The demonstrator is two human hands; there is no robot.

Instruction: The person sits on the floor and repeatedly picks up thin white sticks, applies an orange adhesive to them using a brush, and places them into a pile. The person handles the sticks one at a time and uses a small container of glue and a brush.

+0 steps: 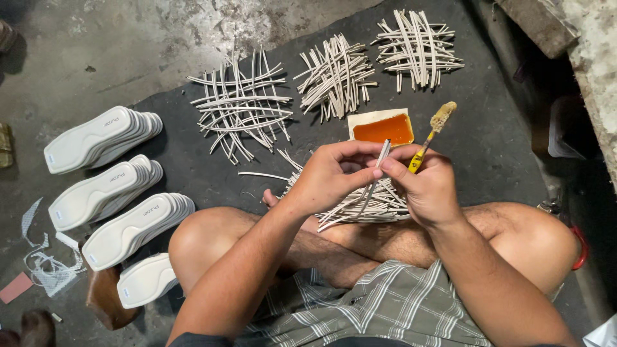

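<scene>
Just below the orange glue tray [383, 128], over the crossed legs, both hands meet. Left hand [331, 177]: thumb and fingers pinched narrow on a thin white strip [383, 154], held upright. Right hand [427, 186]: fingers closed around a yellow-handled brush [432, 135], its glue-caked bristle end just right of the tray; the fingertips also touch the strip. Below the tray, a loose bundle of strips [366, 202] lies under the hands. Above and left of the tray, three crisscrossed strip piles [334, 77] on a dark mat [495, 148]. Far left of the tray, stacked white insoles [103, 138], each with a small grey printed mark.
</scene>
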